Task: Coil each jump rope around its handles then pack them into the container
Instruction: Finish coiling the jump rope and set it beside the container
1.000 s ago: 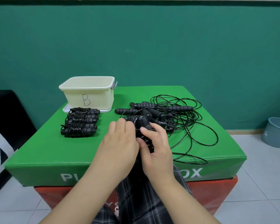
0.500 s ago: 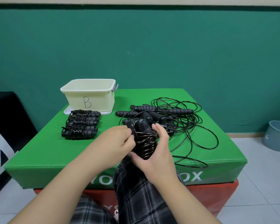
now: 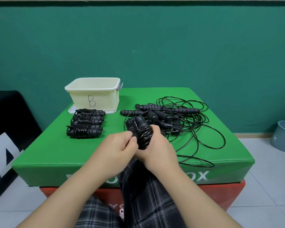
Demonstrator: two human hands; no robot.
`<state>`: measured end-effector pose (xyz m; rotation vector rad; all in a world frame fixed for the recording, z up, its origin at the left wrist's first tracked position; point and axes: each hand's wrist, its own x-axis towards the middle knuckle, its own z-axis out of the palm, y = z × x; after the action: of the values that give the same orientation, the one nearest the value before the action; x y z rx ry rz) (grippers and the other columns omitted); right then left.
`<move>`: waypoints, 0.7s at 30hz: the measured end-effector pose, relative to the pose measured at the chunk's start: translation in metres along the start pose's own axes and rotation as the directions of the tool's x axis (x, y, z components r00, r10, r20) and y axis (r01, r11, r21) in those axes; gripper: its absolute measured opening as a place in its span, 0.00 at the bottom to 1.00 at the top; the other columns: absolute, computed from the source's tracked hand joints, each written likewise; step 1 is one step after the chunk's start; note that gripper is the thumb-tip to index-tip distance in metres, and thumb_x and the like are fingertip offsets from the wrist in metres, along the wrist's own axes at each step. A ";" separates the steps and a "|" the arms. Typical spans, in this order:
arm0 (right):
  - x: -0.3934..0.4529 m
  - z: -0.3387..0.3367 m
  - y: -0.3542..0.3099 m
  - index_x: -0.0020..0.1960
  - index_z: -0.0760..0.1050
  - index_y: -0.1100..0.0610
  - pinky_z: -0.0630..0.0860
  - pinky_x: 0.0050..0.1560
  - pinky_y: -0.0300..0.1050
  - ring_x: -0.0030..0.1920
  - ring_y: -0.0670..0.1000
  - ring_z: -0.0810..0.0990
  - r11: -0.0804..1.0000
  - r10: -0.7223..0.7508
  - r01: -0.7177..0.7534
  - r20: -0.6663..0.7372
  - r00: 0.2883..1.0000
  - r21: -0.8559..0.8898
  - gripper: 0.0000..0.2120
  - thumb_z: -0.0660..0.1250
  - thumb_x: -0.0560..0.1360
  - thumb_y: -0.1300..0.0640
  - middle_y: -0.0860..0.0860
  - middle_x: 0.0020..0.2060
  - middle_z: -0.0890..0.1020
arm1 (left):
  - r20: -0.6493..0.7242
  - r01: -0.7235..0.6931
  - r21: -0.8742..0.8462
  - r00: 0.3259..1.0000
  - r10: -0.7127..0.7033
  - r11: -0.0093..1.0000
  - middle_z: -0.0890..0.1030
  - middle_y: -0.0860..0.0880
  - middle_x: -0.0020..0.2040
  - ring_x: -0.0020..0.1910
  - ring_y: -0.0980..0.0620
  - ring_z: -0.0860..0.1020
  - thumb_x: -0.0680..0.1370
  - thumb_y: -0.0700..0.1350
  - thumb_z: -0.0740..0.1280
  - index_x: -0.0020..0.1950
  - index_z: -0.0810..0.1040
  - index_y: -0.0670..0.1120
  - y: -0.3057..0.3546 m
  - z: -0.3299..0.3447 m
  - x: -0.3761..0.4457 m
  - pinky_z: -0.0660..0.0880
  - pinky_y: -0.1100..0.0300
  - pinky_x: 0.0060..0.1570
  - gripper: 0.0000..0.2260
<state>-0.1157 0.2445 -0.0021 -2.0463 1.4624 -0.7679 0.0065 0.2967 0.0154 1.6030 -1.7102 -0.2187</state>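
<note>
Black jump rope gripped by right hand; left hand pinches cord.

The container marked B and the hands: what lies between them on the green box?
In the head view, three coiled jump ropes lie in a row just before the container; nearer the hands, bare green box top.

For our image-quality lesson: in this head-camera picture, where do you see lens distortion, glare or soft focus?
Head view: wide-angle bending curves the dark band along the wall's top edge; the light is even and the shadows are weak; small glints show on the rope coils held by the right hand and left hand; the forearms at the bottom edge look soft and stretched.
</note>
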 end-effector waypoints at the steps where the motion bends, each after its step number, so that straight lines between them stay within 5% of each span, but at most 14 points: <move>1: 0.000 0.001 0.002 0.56 0.62 0.46 0.73 0.42 0.46 0.47 0.56 0.79 1.000 -0.014 0.014 -0.014 1.000 0.011 0.25 0.70 0.67 0.41 0.46 0.42 0.78 | 0.019 0.022 -0.030 1.000 -0.021 0.999 0.63 0.54 0.23 0.25 0.56 0.61 0.78 0.46 0.59 0.29 0.58 0.48 -0.006 0.002 0.002 0.58 0.57 0.29 0.18; 5: -0.001 0.007 0.010 0.62 0.63 0.43 0.76 0.47 0.48 0.50 0.54 0.80 0.998 -0.058 0.061 -0.073 0.996 0.034 0.29 0.71 0.66 0.38 0.44 0.49 0.80 | 0.139 0.184 -0.324 0.980 -0.146 0.928 0.64 0.55 0.23 0.24 0.58 0.61 0.73 0.56 0.58 0.29 0.64 0.47 -0.019 0.012 0.007 0.60 0.61 0.28 0.17; 11: -0.004 0.014 0.017 0.63 0.64 0.43 0.73 0.49 0.45 0.54 0.47 0.75 0.979 -0.187 0.198 -0.166 0.968 0.052 0.31 0.73 0.65 0.42 0.40 0.53 0.77 | 0.160 0.200 -0.451 0.977 -0.142 0.870 0.62 0.55 0.21 0.23 0.56 0.59 0.76 0.62 0.60 0.25 0.65 0.50 -0.028 0.015 0.012 0.56 0.64 0.25 0.24; 17: 0.000 0.011 0.031 0.68 0.63 0.42 0.72 0.57 0.37 0.56 0.37 0.76 0.892 -0.222 0.221 -0.044 0.974 0.394 0.39 0.75 0.61 0.43 0.38 0.57 0.77 | 0.101 0.124 -0.469 0.991 -0.087 0.874 0.64 0.55 0.23 0.24 0.59 0.60 0.74 0.64 0.60 0.25 0.64 0.50 -0.032 0.017 0.008 0.59 0.68 0.27 0.24; 21: 0.010 0.005 0.040 0.72 0.62 0.47 0.71 0.61 0.35 0.60 0.40 0.76 0.787 -0.268 0.141 0.127 0.955 0.601 0.45 0.76 0.59 0.47 0.45 0.61 0.78 | 0.085 0.086 -0.496 0.995 -0.050 0.864 0.65 0.56 0.25 0.27 0.59 0.62 0.69 0.65 0.57 0.25 0.68 0.53 -0.038 0.023 0.010 0.60 0.66 0.30 0.20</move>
<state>-0.1369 0.2239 -0.0317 -1.7391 0.7528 -0.9233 0.0228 0.2721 -0.0192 1.2744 -1.4868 -0.7023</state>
